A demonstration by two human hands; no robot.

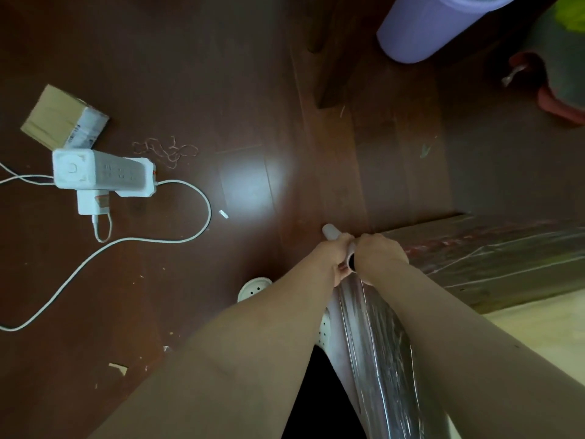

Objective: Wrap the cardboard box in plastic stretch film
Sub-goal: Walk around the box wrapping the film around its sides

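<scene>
A large cardboard box (493, 258) lies at the right, its near side covered in shiny stretch film with creases. The roll of plastic stretch film (376, 337) runs from between my arms up to my hands, its white core end (330, 232) poking out past my fingers. My left hand (338, 255) grips the core near its far end. My right hand (378, 251) grips the same core right beside it, next to the box's left corner. Both hands are close together and touching.
On the dark wooden floor at the left lie a white power strip (101, 175) with a charger and a looping white cable (177, 229), and a small cardboard parcel (63, 117). A purple bin (433, 26) stands at the top. A white slipper (253, 288) shows below my left arm.
</scene>
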